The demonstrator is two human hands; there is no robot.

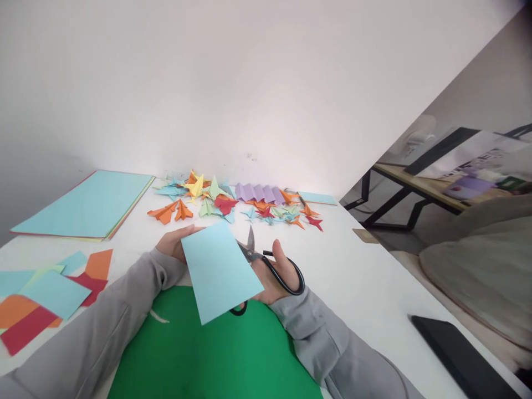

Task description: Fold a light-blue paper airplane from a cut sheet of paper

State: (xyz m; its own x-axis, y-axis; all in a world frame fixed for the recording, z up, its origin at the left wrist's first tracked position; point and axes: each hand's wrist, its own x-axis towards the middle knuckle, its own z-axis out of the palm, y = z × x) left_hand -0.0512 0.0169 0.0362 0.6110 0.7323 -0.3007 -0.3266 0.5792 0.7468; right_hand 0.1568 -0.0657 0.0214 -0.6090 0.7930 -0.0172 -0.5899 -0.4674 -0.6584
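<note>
A light blue sheet of paper (220,274) is held up in front of me, gripped at its upper left corner by my left hand (175,244). My right hand (276,277) has a pair of black-handled scissors (250,254), its thumb through one handle loop. The scissor blades are spread and point up beside the sheet's right edge; whether they touch it I cannot tell. The sheet covers part of my right hand and the lower handle. Beneath both hands lies a green sheet (216,360).
Folded paper shapes (199,188) and a pleated purple paper (260,193) lie along the wall. At left are a stack of large coloured sheets (87,202) and loose paper pieces (58,293). A black flat object (461,352) sits at the right edge.
</note>
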